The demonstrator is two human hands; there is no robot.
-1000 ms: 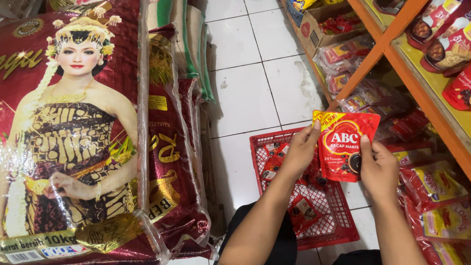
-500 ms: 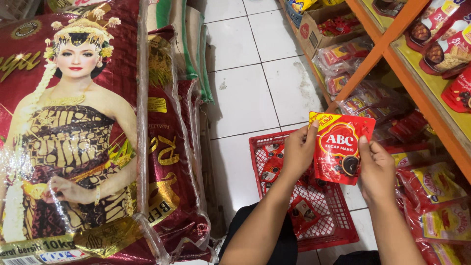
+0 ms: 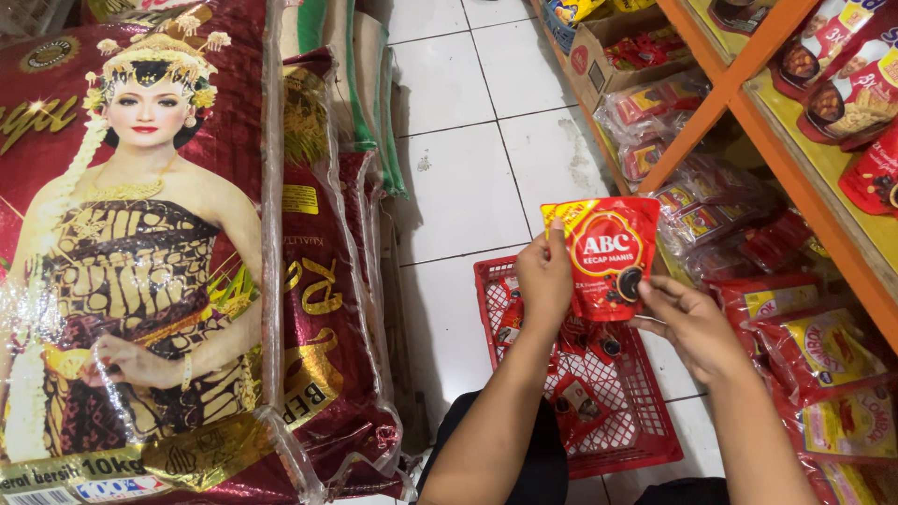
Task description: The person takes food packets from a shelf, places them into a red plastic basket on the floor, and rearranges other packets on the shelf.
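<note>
both hands on one red sauce pouch, held up in front of the camera above the red plastic crate; left hand clamped on the pouch's left edge, thumb on the front near the top corner, fingers behind; right hand at the lower right corner, fingertips pinching the bottom edge, palm turned up; pouch is a flat stand-up type, glossy red, yellow band across the top left corner, white oval logo mid-front, small dark round picture low right; front face toward the camera, slightly tilted clockwise, looks full and uncreased; clear of the crate, not touching it; crate sits on the white tiled floor, mesh-walled, with more red pouches lying flat inside; to the right an orange shelf frame with a yellow board, lower tier packed with clear-wrapped bundles of sachets, red and yellow packs just beside the right forearm; upper shelf has more red pouches at the frame edge, partly cut off; cardboard box of packets further back; left side taken up by large dark-red rice sacks stacked upright, clear plastic over them, more sacks on edge behind
</note>
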